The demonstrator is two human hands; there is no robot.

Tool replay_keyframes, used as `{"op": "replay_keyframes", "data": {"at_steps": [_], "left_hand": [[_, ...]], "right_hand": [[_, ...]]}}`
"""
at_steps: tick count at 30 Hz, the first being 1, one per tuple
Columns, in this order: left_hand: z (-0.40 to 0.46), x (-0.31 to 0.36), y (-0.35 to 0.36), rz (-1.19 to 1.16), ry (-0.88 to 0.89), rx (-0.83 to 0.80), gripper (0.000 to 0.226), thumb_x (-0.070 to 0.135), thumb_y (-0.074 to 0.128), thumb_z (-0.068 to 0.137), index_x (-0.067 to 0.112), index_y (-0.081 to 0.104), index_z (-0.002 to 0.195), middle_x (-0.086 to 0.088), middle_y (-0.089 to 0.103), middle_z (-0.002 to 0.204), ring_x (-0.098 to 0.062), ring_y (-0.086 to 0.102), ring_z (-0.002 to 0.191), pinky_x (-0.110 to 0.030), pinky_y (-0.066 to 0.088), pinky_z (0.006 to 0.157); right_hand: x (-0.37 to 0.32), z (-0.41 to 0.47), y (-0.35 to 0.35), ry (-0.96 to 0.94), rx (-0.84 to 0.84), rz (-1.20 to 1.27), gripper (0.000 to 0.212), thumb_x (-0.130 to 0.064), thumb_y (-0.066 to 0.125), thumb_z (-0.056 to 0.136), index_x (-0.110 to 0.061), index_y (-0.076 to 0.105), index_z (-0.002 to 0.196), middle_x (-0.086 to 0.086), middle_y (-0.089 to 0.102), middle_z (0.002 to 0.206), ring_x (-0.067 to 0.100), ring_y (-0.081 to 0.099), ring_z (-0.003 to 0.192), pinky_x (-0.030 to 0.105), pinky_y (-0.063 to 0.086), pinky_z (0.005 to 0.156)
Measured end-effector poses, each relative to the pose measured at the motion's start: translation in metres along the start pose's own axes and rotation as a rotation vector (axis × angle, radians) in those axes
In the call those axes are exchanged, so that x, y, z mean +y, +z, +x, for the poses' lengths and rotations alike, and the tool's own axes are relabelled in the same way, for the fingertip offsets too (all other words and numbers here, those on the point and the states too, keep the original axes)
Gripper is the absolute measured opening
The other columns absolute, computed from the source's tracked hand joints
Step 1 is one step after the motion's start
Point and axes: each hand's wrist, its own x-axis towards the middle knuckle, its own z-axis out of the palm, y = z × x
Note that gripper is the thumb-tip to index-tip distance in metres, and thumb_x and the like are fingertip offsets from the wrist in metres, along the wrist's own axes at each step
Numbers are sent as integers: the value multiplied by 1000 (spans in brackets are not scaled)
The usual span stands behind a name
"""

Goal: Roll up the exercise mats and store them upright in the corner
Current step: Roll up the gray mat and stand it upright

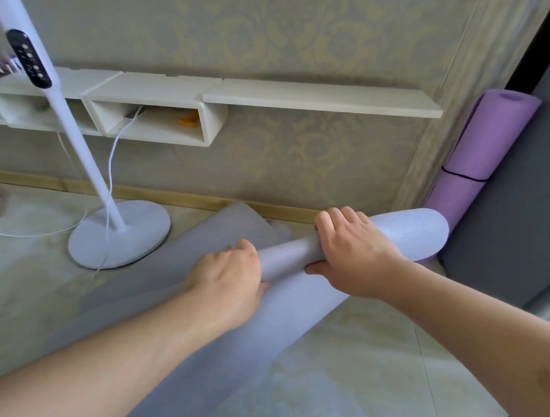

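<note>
**Mats: one half-rolled in our hands, one upright in the corner**

Mats are what we work with, and the pale lilac-grey mat [232,340] lies across the floor [349,369] in front of us, its far end already wound into a roll [401,240]. That rolled end flares wider on the right, where it reaches toward the corner and sits just beside the base of the purple mat [482,141]. The purple mat is fully rolled, bound by a thin dark strap at its middle, and stands leaning in the corner between the patterned wall [284,39] and a dark grey panel [520,218].

Our left hand [230,280] curls over the narrow part of the roll, fingers wrapped across its top and thumb low against the flat sheet. Our right hand [352,254] grips the roll a little farther along, fingers over the top and thumb tucked underneath. Both hands hold the roll, close together but not touching.

Beyond the roll, a loose stretch of the same mat rises against the wooden skirting board [172,198]. To the left stands a white pedestal fan [118,233], its round base on the floor near the mat's edge, with a white cable [113,163] running up to the wall-mounted white shelf [290,99].
</note>
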Motion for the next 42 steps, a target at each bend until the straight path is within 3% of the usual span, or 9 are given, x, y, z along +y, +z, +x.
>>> {"op": "replay_keyframes", "data": {"at_steps": [9,13,17,21,25,30,33,37,42], "left_hand": [[-1,-3,5,-176,-81,-33,57,72,39,103,15,42,101,0,49,91,-25,48,83,-37,35,67],[-1,-2,1,-174,-85,-43,52,66,40,106,14,44,100,-1,49,91,-25,49,85,-36,35,67],[1,-2,7,-118,-97,-30,56,63,39,107,10,53,117,-12,60,124,-28,58,106,-33,38,80],[0,-1,9,-57,-127,-40,59,60,39,109,7,52,128,-14,60,130,-30,60,121,-33,41,85],[-4,-4,5,51,-96,-68,56,62,37,109,11,55,124,-7,67,123,-29,66,116,-32,39,77],[-4,-9,11,114,-19,-100,58,76,51,97,20,48,81,5,52,78,-25,58,79,-31,39,65],[-4,-13,14,44,15,-163,60,76,52,96,20,46,76,2,57,72,-20,53,62,-31,36,55],[0,-26,16,-179,-20,-309,66,77,57,92,15,51,72,-2,53,45,-24,49,44,-28,34,50],[4,-43,13,-272,-7,-419,66,82,57,88,16,49,81,-2,51,71,-21,46,60,-34,29,54]], "right_hand": [[8,-3,6,-33,16,66,61,-70,54,87,-15,58,114,2,50,108,30,47,103,42,40,108],[3,-2,8,-3,88,54,53,-65,49,89,-13,48,97,2,45,95,27,42,86,42,44,85],[-3,1,3,-40,94,16,50,-66,53,88,-18,38,92,0,35,93,23,34,81,36,38,75],[-11,4,-9,-10,-100,-32,60,-73,59,91,-18,34,95,-3,45,93,23,43,80,36,41,76],[-15,5,-22,13,-223,-52,68,-80,61,86,-19,33,97,-6,49,75,22,44,61,37,30,55],[-16,6,-30,74,-436,21,59,-82,68,78,-26,57,94,-8,60,84,22,60,81,35,46,67],[-17,3,-32,62,-514,63,54,-82,69,78,-29,58,86,-10,61,84,18,59,80,34,48,68],[-16,-3,-29,-62,-292,22,57,-82,65,80,-26,52,88,-10,61,84,21,59,84,35,45,68],[-27,-6,-31,-119,-212,-39,58,-78,60,88,-21,49,93,-4,61,82,28,58,77,37,37,62]]}}
